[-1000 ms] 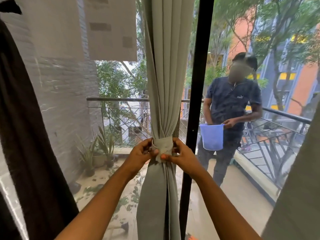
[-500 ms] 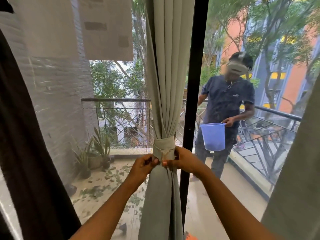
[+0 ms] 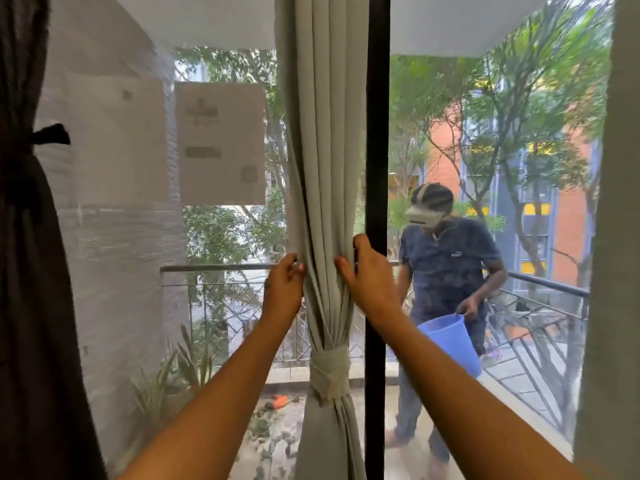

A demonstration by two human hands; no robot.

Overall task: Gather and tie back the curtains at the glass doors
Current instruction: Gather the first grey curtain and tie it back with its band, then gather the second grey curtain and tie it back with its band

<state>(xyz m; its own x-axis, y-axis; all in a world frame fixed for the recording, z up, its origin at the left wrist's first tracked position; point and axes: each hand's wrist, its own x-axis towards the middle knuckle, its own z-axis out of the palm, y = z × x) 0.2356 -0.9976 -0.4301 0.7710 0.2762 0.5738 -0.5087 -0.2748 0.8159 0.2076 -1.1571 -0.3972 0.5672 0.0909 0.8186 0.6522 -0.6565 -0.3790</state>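
A pale grey-green curtain hangs gathered in front of the glass doors, beside the black door frame. A matching fabric tie-back is wrapped round it low down. My left hand holds the curtain's left edge well above the tie, fingers curled on the folds. My right hand grips the right edge at the same height, thumb on the front. A dark brown curtain hangs at the far left, bound by a dark tie.
Another pale curtain fills the right edge. Behind the glass, a person with a blue bucket stands on the balcony by the railing. Potted plants stand at the balcony's left.
Both hands left the tie-back and rose to grip the curtain folds higher up. The view tilted upward, and the tie stays wrapped round the curtain.
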